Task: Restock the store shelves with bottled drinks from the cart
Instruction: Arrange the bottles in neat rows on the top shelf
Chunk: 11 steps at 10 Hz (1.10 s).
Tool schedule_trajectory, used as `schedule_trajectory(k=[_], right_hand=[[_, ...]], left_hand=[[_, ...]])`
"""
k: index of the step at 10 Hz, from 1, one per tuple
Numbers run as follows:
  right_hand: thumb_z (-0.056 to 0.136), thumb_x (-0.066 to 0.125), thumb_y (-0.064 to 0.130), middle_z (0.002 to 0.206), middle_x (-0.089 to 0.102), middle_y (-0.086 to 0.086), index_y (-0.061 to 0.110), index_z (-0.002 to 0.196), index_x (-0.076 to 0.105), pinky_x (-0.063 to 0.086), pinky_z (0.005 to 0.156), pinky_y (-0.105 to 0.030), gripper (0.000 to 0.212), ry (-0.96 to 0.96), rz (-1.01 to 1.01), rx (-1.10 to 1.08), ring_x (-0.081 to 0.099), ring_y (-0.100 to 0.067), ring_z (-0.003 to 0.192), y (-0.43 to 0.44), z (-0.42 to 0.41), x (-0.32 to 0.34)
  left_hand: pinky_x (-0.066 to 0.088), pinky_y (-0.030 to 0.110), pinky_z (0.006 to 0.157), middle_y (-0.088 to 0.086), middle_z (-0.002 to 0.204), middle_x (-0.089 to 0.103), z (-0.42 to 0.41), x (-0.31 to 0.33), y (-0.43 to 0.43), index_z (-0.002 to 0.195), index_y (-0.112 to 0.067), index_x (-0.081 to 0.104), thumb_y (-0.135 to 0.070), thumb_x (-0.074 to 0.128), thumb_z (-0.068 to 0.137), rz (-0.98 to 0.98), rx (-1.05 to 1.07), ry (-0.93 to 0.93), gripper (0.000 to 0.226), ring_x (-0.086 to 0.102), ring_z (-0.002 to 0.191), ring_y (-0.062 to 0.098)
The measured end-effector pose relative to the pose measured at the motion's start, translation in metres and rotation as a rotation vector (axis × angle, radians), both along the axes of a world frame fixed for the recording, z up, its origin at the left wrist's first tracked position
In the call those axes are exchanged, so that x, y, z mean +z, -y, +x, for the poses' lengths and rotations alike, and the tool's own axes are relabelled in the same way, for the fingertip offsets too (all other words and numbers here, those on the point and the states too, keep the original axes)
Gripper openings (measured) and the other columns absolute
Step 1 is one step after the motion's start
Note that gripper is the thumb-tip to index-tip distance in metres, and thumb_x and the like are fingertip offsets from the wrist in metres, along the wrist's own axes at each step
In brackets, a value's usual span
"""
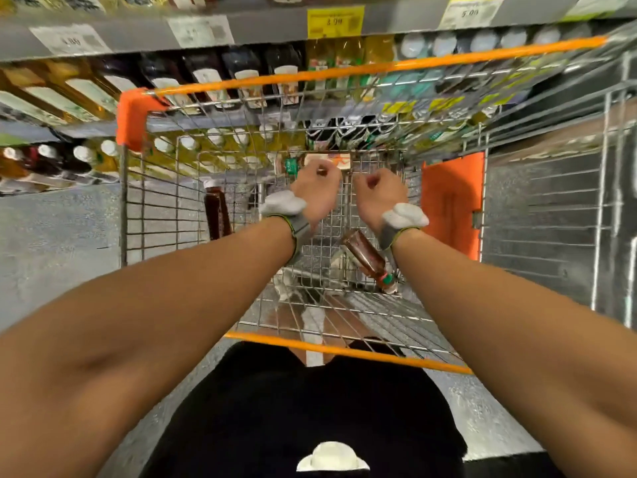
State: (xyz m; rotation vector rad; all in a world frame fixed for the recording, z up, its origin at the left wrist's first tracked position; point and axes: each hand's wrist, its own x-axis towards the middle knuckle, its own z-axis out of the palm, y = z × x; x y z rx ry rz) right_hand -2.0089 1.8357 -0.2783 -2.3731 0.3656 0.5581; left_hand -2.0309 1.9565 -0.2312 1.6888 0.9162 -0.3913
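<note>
Both arms reach down into the wire shopping cart (344,315). A bottle (329,159) with a green cap and pale label lies on its side at the cart's far end. My left hand (319,189) is over it, fingers curled round its body. Just right of that bottle, my right hand (379,196) is curled into a fist with nothing visible in it. A dark red bottle (216,215) with a white cap stands upright at the cart's left wall. A brown bottle (367,258) lies tilted on the cart floor below my right wrist.
Store shelves (241,25) with price tags and rows of dark and yellow bottled drinks face the cart's far side. The cart has orange rails (344,350) and an orange side panel (451,201). Another wire cage (558,208) stands to the right. The floor is grey.
</note>
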Motion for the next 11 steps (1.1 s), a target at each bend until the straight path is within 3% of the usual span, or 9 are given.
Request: schedule_trajectory(k=[2, 3, 4, 5, 6, 7, 8, 10, 11], right_hand=[[0.094, 0.059, 0.044, 0.067, 0.06, 0.004, 0.018, 0.078, 0.059, 0.029, 0.048, -0.027, 0.03, -0.107, 0.031, -0.01, 0.055, -0.012, 0.058, -0.002, -0.016, -0.05], [0.096, 0.06, 0.042, 0.067, 0.056, 0.005, 0.019, 0.079, 0.056, 0.024, 0.046, -0.026, 0.03, -0.102, 0.036, 0.018, 0.049, -0.009, 0.057, -0.008, -0.023, -0.067], [0.097, 0.057, 0.039, 0.078, 0.062, -0.001, 0.016, 0.09, 0.058, 0.029, 0.049, -0.027, 0.024, -0.136, -0.014, 0.1, 0.054, -0.017, 0.064, -0.023, -0.021, -0.086], [0.098, 0.057, 0.036, 0.104, 0.063, -0.012, 0.012, 0.102, 0.06, 0.039, 0.067, -0.032, 0.024, -0.11, -0.013, 0.183, 0.057, -0.028, 0.087, -0.038, -0.016, -0.098], [0.101, 0.056, 0.037, 0.122, 0.059, -0.017, 0.006, 0.122, 0.059, 0.045, 0.091, -0.04, 0.037, -0.032, -0.047, 0.43, 0.055, -0.034, 0.111, -0.064, -0.007, -0.113], [0.1, 0.055, 0.03, 0.136, 0.047, -0.018, 0.005, 0.131, 0.054, 0.04, 0.094, -0.036, 0.04, -0.025, -0.042, 0.514, 0.047, -0.037, 0.123, -0.087, 0.003, -0.125], [0.098, 0.054, 0.026, 0.157, 0.032, -0.013, 0.006, 0.14, 0.046, 0.033, 0.112, -0.044, 0.047, 0.001, -0.143, 0.565, 0.031, -0.034, 0.142, -0.103, 0.012, -0.137], [0.1, 0.048, 0.014, 0.168, 0.014, -0.006, 0.012, 0.154, 0.028, 0.023, 0.12, -0.046, 0.058, -0.018, -0.337, 0.611, 0.017, -0.029, 0.152, -0.112, 0.033, -0.164], [0.096, 0.049, 0.014, 0.163, 0.024, -0.008, 0.013, 0.15, 0.034, 0.028, 0.11, -0.046, 0.056, 0.042, -0.333, 0.559, 0.025, -0.034, 0.145, -0.116, 0.031, -0.175]], left_hand=[[0.059, 0.047, 0.087, 0.014, 0.108, 0.073, 0.0, -0.056, 0.019, 0.113, -0.012, 0.07, -0.018, 0.055, 0.099, 0.023, 0.044, -0.033, 0.021, 0.068, 0.099, 0.031], [0.054, 0.029, 0.082, 0.006, 0.105, 0.072, -0.007, -0.082, 0.011, 0.112, -0.016, 0.068, -0.021, 0.056, 0.1, 0.095, 0.032, -0.019, 0.017, 0.065, 0.093, 0.02], [0.047, 0.025, 0.061, -0.005, 0.083, 0.064, -0.016, -0.11, -0.014, 0.112, -0.019, 0.061, -0.021, 0.054, 0.1, 0.129, 0.039, -0.023, 0.014, 0.056, 0.069, 0.01], [0.055, 0.033, 0.065, 0.014, 0.09, 0.07, -0.026, -0.127, -0.041, 0.125, -0.015, 0.06, -0.029, 0.053, 0.102, 0.173, 0.06, -0.075, 0.028, 0.063, 0.071, 0.026], [0.055, 0.029, 0.072, 0.005, 0.093, 0.068, -0.033, -0.141, -0.078, 0.127, -0.015, 0.063, -0.034, 0.055, 0.099, 0.312, 0.068, -0.132, 0.035, 0.068, 0.086, 0.027], [0.048, 0.046, 0.099, 0.012, 0.127, 0.063, -0.039, -0.154, -0.112, 0.128, -0.019, 0.062, -0.037, 0.057, 0.095, 0.447, 0.072, -0.232, 0.038, 0.057, 0.119, 0.035], [0.037, 0.05, 0.101, 0.006, 0.15, 0.04, -0.044, -0.165, -0.137, 0.137, -0.035, 0.049, -0.038, 0.063, 0.091, 0.523, 0.093, -0.379, 0.048, 0.04, 0.135, 0.029], [0.032, 0.052, 0.112, 0.017, 0.151, 0.037, -0.055, -0.187, -0.15, 0.152, -0.015, 0.035, -0.02, 0.06, 0.091, 0.679, 0.186, -0.416, 0.066, 0.037, 0.138, 0.038], [0.03, 0.056, 0.113, 0.026, 0.153, 0.034, -0.061, -0.196, -0.15, 0.157, -0.008, 0.025, -0.013, 0.058, 0.091, 0.652, 0.169, -0.467, 0.074, 0.036, 0.14, 0.044]])
